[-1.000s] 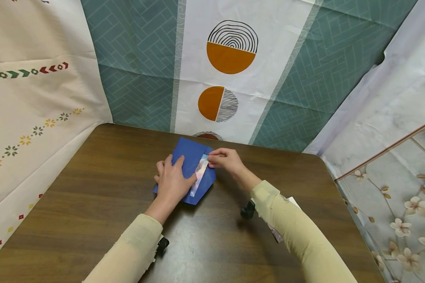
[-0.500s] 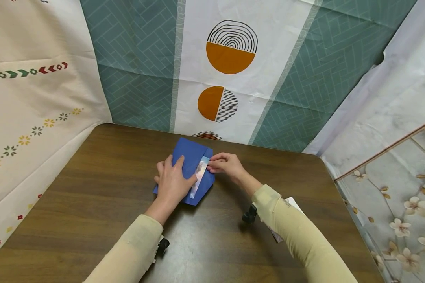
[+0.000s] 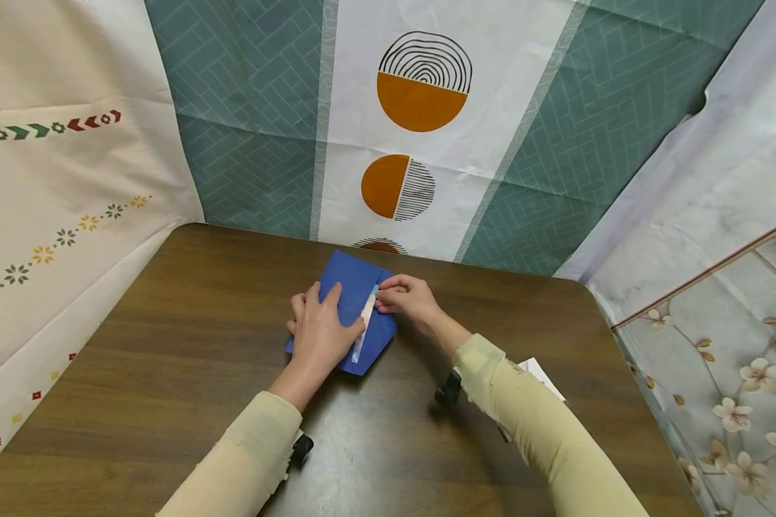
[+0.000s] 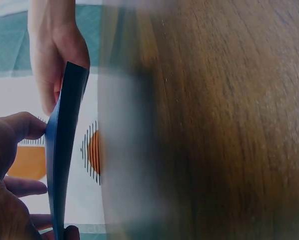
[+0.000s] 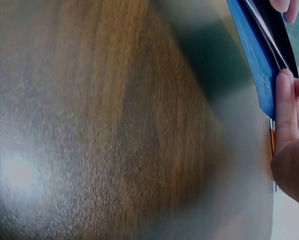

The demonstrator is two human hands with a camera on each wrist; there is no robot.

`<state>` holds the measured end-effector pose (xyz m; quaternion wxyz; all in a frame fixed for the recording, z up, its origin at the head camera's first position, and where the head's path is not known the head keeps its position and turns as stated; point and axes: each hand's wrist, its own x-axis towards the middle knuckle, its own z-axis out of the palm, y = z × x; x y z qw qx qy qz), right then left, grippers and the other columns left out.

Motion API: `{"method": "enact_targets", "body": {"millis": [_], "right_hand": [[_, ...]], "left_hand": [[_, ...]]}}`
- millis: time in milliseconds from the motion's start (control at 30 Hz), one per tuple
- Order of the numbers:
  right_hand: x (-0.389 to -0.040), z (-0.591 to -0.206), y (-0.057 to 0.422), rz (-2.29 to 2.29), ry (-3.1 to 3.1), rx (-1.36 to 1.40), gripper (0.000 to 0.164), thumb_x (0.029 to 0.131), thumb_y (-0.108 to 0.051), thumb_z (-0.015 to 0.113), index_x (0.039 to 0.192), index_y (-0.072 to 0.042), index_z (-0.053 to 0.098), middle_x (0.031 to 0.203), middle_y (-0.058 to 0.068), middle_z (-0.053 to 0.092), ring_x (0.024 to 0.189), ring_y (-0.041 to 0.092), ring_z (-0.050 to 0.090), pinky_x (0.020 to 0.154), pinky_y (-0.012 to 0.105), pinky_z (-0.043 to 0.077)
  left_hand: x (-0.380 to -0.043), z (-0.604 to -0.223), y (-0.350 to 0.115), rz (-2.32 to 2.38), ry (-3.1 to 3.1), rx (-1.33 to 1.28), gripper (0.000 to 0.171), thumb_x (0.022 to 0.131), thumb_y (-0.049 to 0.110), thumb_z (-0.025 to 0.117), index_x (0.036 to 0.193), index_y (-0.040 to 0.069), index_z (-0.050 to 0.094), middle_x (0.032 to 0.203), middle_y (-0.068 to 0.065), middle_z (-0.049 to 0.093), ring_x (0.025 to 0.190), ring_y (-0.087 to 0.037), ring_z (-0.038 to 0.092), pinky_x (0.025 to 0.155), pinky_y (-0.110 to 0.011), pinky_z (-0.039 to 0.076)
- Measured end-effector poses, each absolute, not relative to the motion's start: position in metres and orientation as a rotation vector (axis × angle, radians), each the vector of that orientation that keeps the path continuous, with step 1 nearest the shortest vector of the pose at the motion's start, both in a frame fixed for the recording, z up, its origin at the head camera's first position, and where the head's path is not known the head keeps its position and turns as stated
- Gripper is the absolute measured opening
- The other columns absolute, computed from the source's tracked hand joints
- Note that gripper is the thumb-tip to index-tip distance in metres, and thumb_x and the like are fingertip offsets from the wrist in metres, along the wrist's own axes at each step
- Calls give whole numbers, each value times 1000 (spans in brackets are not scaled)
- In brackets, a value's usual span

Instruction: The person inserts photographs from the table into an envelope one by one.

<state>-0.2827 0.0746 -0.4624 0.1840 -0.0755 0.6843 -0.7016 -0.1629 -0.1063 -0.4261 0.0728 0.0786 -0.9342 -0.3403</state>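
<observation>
In the head view I am seeing the blue envelope (image 3: 349, 276) sitting toward twelve o'clock over the counter (image 3: 394, 452). My left grip (image 3: 318, 327) is holding it from the nine o'clock side, fingers spreading across its face. My right grip (image 3: 409, 298), at two o'clock, is pinching the upper end of the pale card (image 3: 369, 307), which is showing as a thin strip along the envelope. Toward four o'clock, my right sleeve (image 3: 543, 438) is partly covering a white paper (image 3: 543, 376).

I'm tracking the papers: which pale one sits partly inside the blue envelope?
The narrow pale strip at the opening of the blue envelope; the other pale paper lies on the table, partly hidden by the right sleeve.
</observation>
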Motion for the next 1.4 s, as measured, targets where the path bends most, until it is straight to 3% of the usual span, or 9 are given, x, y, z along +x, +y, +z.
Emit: {"method": "enact_targets", "body": {"millis": [200, 467, 933, 1100, 1267, 1400], "right_hand": [[-284, -461, 73, -2032, 1914, -201, 11, 98, 12, 66, 108, 9, 66, 85, 8, 77, 71, 16, 76, 71, 29, 64], [-284, -460, 70, -2102, 1854, -190, 21, 97, 16, 66, 103, -1, 56, 83, 8, 77, 70, 17, 77, 70, 31, 64], [-287, -458, 80, -2015, 1923, -253, 18, 98, 14, 67, 105, 1, 57, 86, 10, 77, 73, 17, 78, 71, 31, 64], [-291, -448, 97, -2014, 1949, -271, 19, 97, 12, 69, 110, 7, 57, 85, 9, 77, 75, 19, 79, 73, 33, 65], [-293, -439, 122, -1984, 1983, -284, 32, 98, 9, 70, 123, 18, 52, 88, 8, 78, 81, 22, 80, 82, 43, 64], [-290, -433, 145, -1906, 2054, -290, 36, 99, 5, 71, 125, 19, 51, 91, 7, 79, 84, 22, 80, 89, 50, 62]], "left_hand": [[-163, -426, -105, -1031, -2799, 234, 79, 91, 40, 81, 157, 7, 54, 165, -29, 35, 144, -51, 29, 103, -77, 38], [-165, -425, -104, -1069, -2789, 254, 80, 91, 39, 81, 158, 6, 52, 165, -28, 35, 144, -50, 27, 103, -76, 38], [-166, -424, -102, -1086, -2806, 256, 85, 91, 40, 81, 161, 5, 47, 164, -29, 35, 145, -50, 27, 105, -76, 37], [-167, -426, -104, -1061, -2801, 238, 85, 91, 40, 81, 160, 4, 47, 163, -30, 37, 144, -51, 27, 102, -77, 37], [-168, -427, -106, -1057, -2799, 231, 84, 91, 38, 80, 160, 3, 47, 163, -30, 36, 144, -51, 27, 101, -77, 38], [-168, -427, -107, -1061, -2811, 231, 83, 92, 37, 80, 160, 3, 47, 164, -31, 35, 145, -52, 26, 101, -76, 37]]}}
